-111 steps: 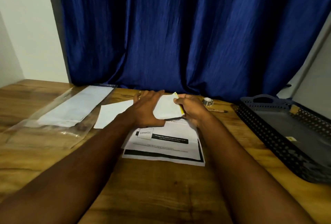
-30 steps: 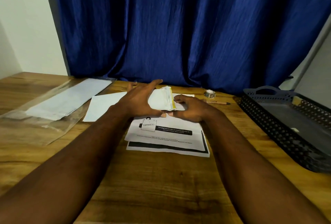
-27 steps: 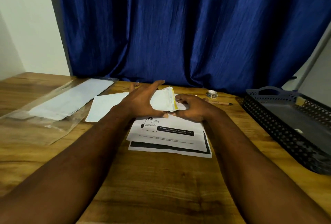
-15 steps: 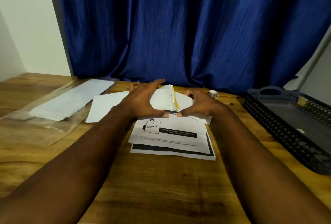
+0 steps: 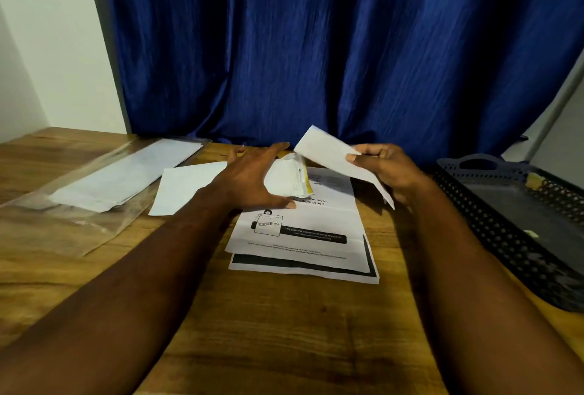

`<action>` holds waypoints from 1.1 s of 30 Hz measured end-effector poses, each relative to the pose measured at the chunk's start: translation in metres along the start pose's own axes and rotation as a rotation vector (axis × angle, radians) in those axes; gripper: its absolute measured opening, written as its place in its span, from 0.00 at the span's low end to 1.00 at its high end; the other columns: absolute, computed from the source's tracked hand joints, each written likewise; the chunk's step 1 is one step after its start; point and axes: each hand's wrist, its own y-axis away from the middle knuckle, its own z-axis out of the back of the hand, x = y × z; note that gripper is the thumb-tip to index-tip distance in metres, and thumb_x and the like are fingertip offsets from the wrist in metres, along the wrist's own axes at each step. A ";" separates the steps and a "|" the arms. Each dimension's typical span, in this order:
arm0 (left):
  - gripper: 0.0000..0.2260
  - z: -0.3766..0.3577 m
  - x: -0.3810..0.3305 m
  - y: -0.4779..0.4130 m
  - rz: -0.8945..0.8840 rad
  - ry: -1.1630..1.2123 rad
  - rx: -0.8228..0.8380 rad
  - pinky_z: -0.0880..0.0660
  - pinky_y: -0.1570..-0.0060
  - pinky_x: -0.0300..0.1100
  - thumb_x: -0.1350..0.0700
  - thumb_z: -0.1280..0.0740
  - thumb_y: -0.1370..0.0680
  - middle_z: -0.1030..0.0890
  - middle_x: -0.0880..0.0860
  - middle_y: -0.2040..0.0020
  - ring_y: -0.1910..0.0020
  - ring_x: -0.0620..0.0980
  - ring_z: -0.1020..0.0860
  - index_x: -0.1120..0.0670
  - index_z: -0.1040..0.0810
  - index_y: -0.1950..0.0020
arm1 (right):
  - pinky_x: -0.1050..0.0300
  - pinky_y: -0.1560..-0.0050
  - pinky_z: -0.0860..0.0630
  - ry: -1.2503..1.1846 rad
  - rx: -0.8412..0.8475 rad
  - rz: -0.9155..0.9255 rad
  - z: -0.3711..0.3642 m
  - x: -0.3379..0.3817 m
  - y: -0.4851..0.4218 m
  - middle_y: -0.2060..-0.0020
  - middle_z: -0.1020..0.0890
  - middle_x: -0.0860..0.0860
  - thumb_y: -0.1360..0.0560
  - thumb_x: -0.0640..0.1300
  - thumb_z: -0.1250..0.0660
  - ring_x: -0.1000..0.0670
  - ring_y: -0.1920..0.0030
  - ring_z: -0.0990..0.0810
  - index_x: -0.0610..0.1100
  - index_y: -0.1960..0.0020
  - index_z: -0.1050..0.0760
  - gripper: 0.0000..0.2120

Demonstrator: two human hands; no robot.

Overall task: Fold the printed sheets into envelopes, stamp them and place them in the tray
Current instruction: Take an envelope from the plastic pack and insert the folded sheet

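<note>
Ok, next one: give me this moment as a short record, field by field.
left hand: holds the envelope, yellow strip at its mouth, over the printed sheets
right hand: pinches the folded sheet, raised beside the envelope, not inside it
tray: dark, at the right; no envelope in the part that shows
plastic sleeve: far left, white paper inside; loose white sheet beside it
stage: likely about to insert

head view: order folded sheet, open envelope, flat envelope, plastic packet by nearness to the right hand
1. folded sheet, pinched in the right hand
2. open envelope, centre, in left hand
3. flat envelope, left
4. plastic packet, far left
</note>
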 end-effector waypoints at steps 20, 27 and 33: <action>0.51 -0.004 -0.008 0.001 -0.059 -0.024 0.013 0.54 0.19 0.64 0.30 0.25 0.30 0.40 0.48 0.16 0.18 0.53 0.41 0.41 0.50 0.16 | 0.51 0.43 0.17 0.461 0.182 -0.031 -0.024 -0.002 -0.005 0.53 0.10 0.54 0.32 0.53 0.15 0.50 0.49 0.12 0.49 0.44 0.13 0.19; 0.47 -0.004 -0.010 0.001 -0.067 -0.054 0.012 0.56 0.19 0.63 0.27 0.30 0.27 0.42 0.47 0.15 0.17 0.51 0.44 0.43 0.46 0.15 | 0.48 0.38 0.18 0.446 0.020 0.039 -0.025 -0.004 -0.006 0.54 0.12 0.55 0.30 0.66 0.24 0.51 0.48 0.14 0.52 0.47 0.15 0.20; 0.47 -0.006 -0.005 -0.001 -0.098 -0.107 -0.058 0.51 0.21 0.59 0.27 0.31 0.27 0.37 0.49 0.19 0.21 0.52 0.39 0.46 0.43 0.16 | 0.49 0.37 0.20 0.476 0.088 -0.076 -0.006 -0.008 0.002 0.50 0.13 0.53 0.26 0.44 0.22 0.49 0.44 0.17 0.53 0.47 0.14 0.09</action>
